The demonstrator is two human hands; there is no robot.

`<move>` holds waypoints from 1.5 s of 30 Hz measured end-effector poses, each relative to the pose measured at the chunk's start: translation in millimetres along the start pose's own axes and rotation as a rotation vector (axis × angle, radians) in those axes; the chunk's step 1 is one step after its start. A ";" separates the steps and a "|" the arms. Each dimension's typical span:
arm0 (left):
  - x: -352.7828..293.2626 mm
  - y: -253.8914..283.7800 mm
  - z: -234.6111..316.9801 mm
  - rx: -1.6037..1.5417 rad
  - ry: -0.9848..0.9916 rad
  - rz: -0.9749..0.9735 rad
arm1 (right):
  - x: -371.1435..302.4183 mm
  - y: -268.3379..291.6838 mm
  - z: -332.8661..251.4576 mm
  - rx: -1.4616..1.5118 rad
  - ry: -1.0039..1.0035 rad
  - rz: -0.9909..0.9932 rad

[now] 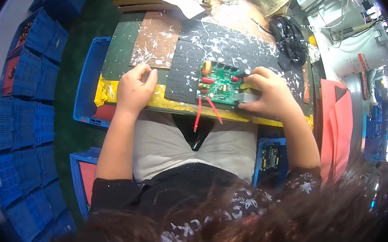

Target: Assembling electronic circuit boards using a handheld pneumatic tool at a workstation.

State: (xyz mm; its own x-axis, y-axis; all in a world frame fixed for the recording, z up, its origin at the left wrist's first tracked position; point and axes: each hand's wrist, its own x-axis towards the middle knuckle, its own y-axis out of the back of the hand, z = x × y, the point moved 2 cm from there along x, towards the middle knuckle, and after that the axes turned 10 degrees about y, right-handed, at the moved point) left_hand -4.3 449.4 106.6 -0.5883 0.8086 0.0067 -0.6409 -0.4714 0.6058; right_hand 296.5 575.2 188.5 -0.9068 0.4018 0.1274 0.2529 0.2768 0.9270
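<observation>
A green circuit board (221,85) lies on the black mat near the table's front edge. It carries a copper coil, red parts and a row of dark parts along its far side. Two red wires (198,114) run from its near left corner over the table edge. My right hand (270,92) grips the board's right end, thumb at the near corner and fingers at the far side, over a grey block and a yellow part. To the left, apart from the board, my left hand (136,90) rests at the edge with curled fingers; whatever they may hold is hidden.
Paint-spotted black mat (187,47) and brown board (155,38) cover the table, with yellow tape (164,103) along its front. A black bag (289,39) lies at the right. Blue crates (30,122) are stacked at left; another bin (272,160) below holds boards.
</observation>
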 end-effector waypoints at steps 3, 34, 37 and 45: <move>-1.9 1.9 1.4 0.010 0.003 0.006 | 19.1 5.2 -0.6 -0.007 -0.002 -0.111; -3.1 0.7 1.1 0.040 0.020 -0.027 | 91.7 3.3 -18.0 1.101 0.067 0.727; -2.2 0.0 1.2 0.028 0.000 -0.017 | 90.6 -2.1 -12.6 1.105 0.105 0.741; -3.3 -2.1 -0.9 -0.021 -0.034 0.006 | 89.4 -8.4 -3.6 1.135 0.076 0.725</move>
State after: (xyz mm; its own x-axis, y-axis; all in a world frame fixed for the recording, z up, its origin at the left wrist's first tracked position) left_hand -1.5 447.4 104.6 -0.5757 0.8168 0.0375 -0.6475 -0.4835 0.5890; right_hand 212.0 605.7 193.3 -0.4578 0.7258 0.5135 0.7830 0.6027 -0.1538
